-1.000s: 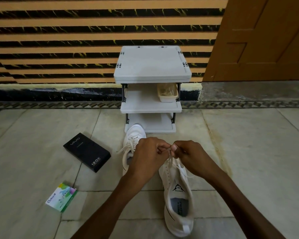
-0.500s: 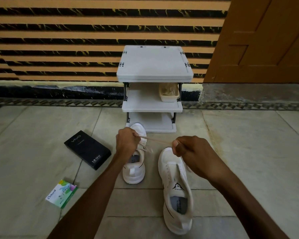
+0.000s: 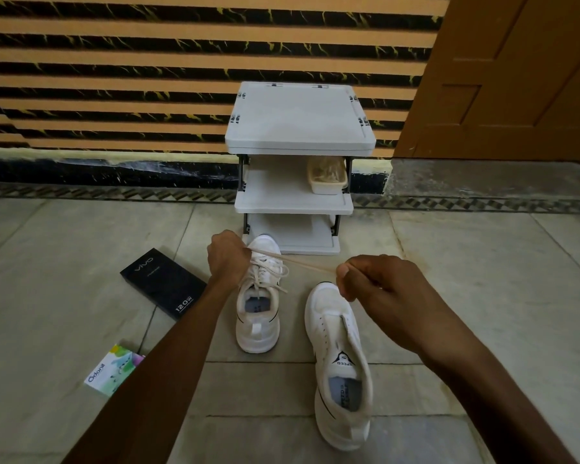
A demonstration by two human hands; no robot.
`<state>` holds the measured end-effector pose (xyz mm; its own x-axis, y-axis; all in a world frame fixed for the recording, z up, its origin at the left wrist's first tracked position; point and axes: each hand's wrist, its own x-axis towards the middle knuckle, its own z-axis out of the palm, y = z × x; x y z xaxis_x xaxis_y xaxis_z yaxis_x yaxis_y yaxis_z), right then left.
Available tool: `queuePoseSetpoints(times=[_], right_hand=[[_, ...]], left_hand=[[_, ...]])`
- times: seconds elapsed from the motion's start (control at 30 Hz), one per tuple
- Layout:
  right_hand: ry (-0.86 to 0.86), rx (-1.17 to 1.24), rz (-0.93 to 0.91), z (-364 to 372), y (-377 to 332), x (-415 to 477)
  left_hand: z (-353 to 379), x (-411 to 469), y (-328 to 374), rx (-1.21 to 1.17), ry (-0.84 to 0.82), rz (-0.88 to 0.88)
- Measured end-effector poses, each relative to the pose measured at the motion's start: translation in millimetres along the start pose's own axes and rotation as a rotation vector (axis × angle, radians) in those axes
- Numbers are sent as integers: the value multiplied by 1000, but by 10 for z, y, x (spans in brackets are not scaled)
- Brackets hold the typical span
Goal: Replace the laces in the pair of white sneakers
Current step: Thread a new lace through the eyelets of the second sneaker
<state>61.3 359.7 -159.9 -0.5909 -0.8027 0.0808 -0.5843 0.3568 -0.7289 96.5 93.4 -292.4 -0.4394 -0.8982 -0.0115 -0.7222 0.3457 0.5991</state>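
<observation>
Your laced white fabric sneaker [image 3: 258, 333]: white, thin black side lines.
Your flat black cardboard box [image 3: 163, 283]: black, pale lettering.
Tiled wall [image 3: 114, 78] before you: orange-black stripes.

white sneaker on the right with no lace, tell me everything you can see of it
The white low-top sneaker, smooth, leather-like, stands upright on the grey tiled floor, toe pointing away, heel nearest the camera. Its eyelets are empty and the tongue, with a black triangular logo, lies loose. A black stripe marks its left side; the grey insole bears print. Only the floor visibly touches it.
</observation>
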Motion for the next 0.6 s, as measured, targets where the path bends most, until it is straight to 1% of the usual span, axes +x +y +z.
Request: queuePoseSetpoints(times=[0.07, 0.13, 0.23, 0.27, 0.37, 0.43, 0.6], right_hand=[[15, 1, -7, -21, 48, 24], [6, -36, 23, -37, 145, 68], [-50, -40, 108, -19, 323, 118], [-63, -21, 131, -3, 368, 128], [-71, 48, 185, 61, 449, 135], [-79, 83, 211, 101, 460, 136], [-73, 87, 207, 107, 495, 153]], left_hand=[[-35, -49, 40, -10, -65, 41], [-109, -174, 106, -34, -109, 110], [-282, -498, 253, -120, -107, 273], [-340, -624, 312, -171, -136, 318], [-444, -972, 486, -356, -382, 385], [-461, -1142, 567, -411, -485, 420], [-404, -1324, 673, -497, -513, 509]])
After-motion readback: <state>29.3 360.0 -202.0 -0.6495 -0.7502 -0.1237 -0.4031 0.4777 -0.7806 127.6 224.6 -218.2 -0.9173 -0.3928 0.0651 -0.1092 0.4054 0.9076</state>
